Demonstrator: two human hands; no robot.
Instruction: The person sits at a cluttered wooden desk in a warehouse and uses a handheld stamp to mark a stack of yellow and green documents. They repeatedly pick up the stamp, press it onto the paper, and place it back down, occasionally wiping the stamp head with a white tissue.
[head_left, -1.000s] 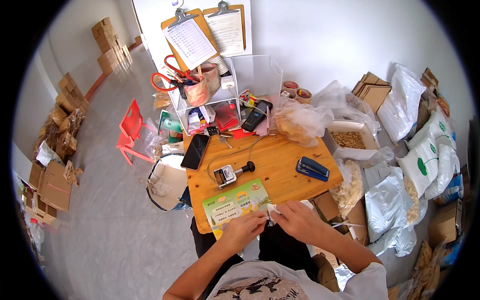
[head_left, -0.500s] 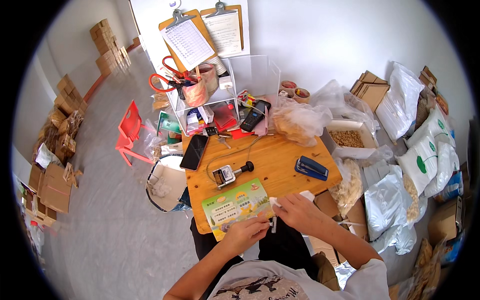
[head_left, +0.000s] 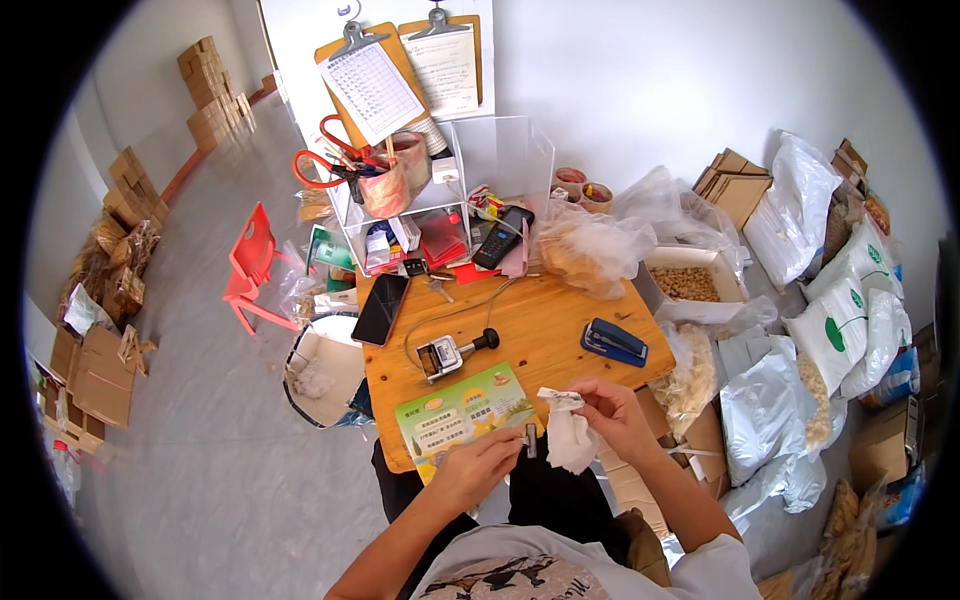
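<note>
Over the front edge of the wooden table (head_left: 545,320), my left hand (head_left: 478,470) pinches a small grey metal piece (head_left: 531,440) standing upright at its fingertips. To its right, my right hand (head_left: 615,420) grips a crumpled white tissue (head_left: 570,435) that hangs down and has dark smudges near its top. The tissue and the metal piece are apart. Under and beyond my left hand lies a green and yellow printed packet (head_left: 470,405). Just behind that packet rests a metal hand numbering stamp (head_left: 440,357) with a black knob handle.
A blue stapler (head_left: 614,342) sits at the table's right, a black phone (head_left: 381,310) at its left. Behind stands a clear organizer (head_left: 500,150) with scissors and pens. Bags (head_left: 765,400) and boxes crowd the right; a lined bin (head_left: 325,370) and red chair (head_left: 254,265) stand left.
My right hand has drawn back to the right from the metal piece, and the tissue now hangs loose from it. My left hand still holds the metal piece. The view has shifted slightly.
</note>
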